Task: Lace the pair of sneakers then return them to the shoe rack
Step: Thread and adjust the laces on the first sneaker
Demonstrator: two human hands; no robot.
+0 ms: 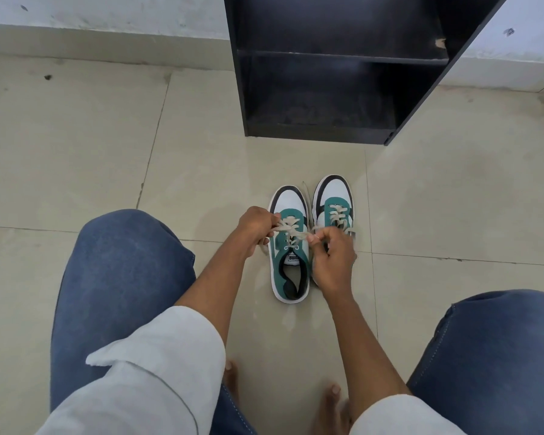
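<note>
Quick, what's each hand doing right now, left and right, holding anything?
Left hand: closed, pinching one end of the lace on the left sneaker.
Right hand: closed, pinching the other end of that lace.

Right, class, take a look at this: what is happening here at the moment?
A person crouched on the tiled floor is lacing the left sneaker of a green and white pair. The left hand and right hand each pinch an end of its lace, pulling it across the eyelets. The right sneaker stands beside it, laces showing. Behind them, the black shoe rack holds no shoes in view.
</note>
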